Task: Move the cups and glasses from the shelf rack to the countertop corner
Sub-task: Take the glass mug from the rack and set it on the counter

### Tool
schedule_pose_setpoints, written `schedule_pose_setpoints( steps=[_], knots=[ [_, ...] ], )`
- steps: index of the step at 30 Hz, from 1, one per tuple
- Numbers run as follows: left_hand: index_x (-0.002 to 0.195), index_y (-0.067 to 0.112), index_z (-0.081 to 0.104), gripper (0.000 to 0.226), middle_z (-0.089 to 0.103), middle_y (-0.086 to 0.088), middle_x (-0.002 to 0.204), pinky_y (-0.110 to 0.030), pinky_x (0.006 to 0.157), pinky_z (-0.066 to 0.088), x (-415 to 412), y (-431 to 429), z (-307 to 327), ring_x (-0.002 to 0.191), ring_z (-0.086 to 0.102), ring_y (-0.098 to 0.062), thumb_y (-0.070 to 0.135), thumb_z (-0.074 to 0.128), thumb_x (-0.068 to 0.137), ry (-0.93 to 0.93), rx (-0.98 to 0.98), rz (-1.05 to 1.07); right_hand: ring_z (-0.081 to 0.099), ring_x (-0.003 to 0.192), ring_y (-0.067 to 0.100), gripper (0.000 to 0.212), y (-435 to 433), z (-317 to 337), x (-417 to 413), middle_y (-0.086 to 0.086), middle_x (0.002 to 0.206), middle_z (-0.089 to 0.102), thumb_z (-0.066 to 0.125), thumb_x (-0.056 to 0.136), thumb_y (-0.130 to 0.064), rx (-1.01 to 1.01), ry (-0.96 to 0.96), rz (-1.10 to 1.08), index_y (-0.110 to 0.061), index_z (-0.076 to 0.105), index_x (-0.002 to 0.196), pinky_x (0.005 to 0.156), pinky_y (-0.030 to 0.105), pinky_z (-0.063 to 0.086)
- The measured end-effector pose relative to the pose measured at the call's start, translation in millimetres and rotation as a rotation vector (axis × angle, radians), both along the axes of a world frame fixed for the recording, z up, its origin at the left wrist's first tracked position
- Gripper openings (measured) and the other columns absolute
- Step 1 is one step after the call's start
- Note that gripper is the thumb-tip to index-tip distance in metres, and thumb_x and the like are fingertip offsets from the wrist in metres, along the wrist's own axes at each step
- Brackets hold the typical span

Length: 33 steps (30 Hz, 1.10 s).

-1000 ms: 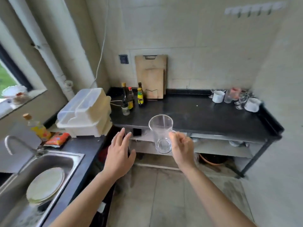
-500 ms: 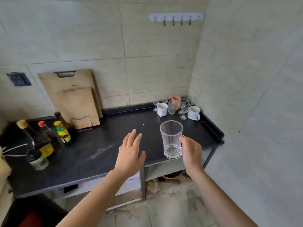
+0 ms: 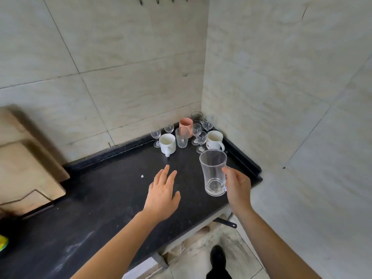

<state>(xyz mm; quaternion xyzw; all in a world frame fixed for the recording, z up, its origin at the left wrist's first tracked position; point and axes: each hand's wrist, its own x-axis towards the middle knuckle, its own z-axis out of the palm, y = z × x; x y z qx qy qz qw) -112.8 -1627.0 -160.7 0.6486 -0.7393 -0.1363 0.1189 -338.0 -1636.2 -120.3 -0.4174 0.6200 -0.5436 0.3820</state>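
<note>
My right hand grips the glass mug by its handle, upright above the bench, short of the corner's cups. My left hand hovers open, ready to steady.

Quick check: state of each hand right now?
Left hand: open, empty, fingers spread above the black countertop.
Right hand: closed on the clear glass handled mug.

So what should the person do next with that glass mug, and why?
Probably carry it a bit further toward the corner and set it down on bare countertop. The right hand holds the glass mug upright in front of the gathered cups and glasses; the left hand is empty.
</note>
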Motion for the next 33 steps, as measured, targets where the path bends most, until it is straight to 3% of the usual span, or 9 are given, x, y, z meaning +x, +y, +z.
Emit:
schedule_pose_setpoints(
  steps=[3, 9, 12, 19, 25, 33],
  knots=[
    [0.157, 0.022, 0.018, 0.068, 0.001, -0.002, 0.168, -0.049, 0.119, 0.023, -9, -48, -24, 0.154, 0.002, -0.025, 0.038, 0.047, 0.098, -0.044, 0.054, 0.03, 0.026, 0.049, 0.008, 0.047, -58, -32, -7, -0.008, 0.049, 0.028, 0.059, 0.083, -0.034, 0.049, -0.011, 0.042, -0.02, 0.032, 0.047, 0.046, 0.018, 0.025],
    [0.157, 0.021, 0.015, 0.067, -0.001, -0.003, 0.168, -0.047, 0.12, 0.022, -26, -122, -61, 0.154, 0.001, -0.026, 0.038, 0.044, 0.1, -0.101, 0.264, 0.167, 0.029, 0.049, 0.01, 0.051, -164, -83, -15, 0.003, 0.05, 0.032, 0.062, 0.089, -0.026, 0.208, -0.013, 0.153, -0.005, 0.034, 0.053, 0.053, 0.033, 0.027],
    [0.157, 0.021, 0.014, 0.065, -0.001, -0.003, 0.168, -0.048, 0.12, 0.022, -33, -147, -83, 0.154, 0.0, -0.027, 0.04, 0.041, 0.101, -0.109, 0.368, 0.212, 0.027, 0.048, 0.01, 0.053, -207, -103, -12, -0.002, 0.047, 0.03, 0.062, 0.089, -0.026, 0.236, 0.012, 0.206, -0.015, 0.031, 0.048, 0.049, 0.028, 0.025],
    [0.157, 0.02, 0.015, 0.065, 0.0, -0.006, 0.168, -0.047, 0.121, 0.021, -35, -185, -144, 0.154, 0.0, -0.028, 0.041, 0.039, 0.101, -0.156, 0.479, 0.219, 0.025, 0.046, 0.007, 0.055, -267, -151, 13, -0.009, 0.044, 0.027, 0.062, 0.087, -0.026, 0.244, 0.007, 0.233, -0.021, 0.029, 0.043, 0.045, 0.02, 0.025],
    [0.157, 0.019, 0.017, 0.064, 0.002, -0.008, 0.167, -0.047, 0.12, 0.019, -22, -196, -173, 0.153, 0.001, -0.03, 0.042, 0.039, 0.101, -0.18, 0.526, 0.189, 0.026, 0.048, 0.008, 0.051, -286, -172, 33, -0.001, 0.046, 0.029, 0.062, 0.088, -0.02, 0.232, -0.04, 0.181, -0.003, 0.032, 0.05, 0.048, 0.021, 0.025],
    [0.158, 0.022, 0.011, 0.069, -0.002, -0.006, 0.168, -0.05, 0.12, 0.018, -13, -194, -187, 0.153, 0.0, -0.032, 0.048, 0.038, 0.1, -0.248, 0.554, 0.143, 0.029, 0.042, 0.005, 0.056, -294, -181, 48, -0.012, 0.039, 0.031, 0.063, 0.087, -0.017, 0.234, -0.064, 0.161, -0.025, 0.034, 0.039, 0.046, 0.015, 0.031]
  ],
)
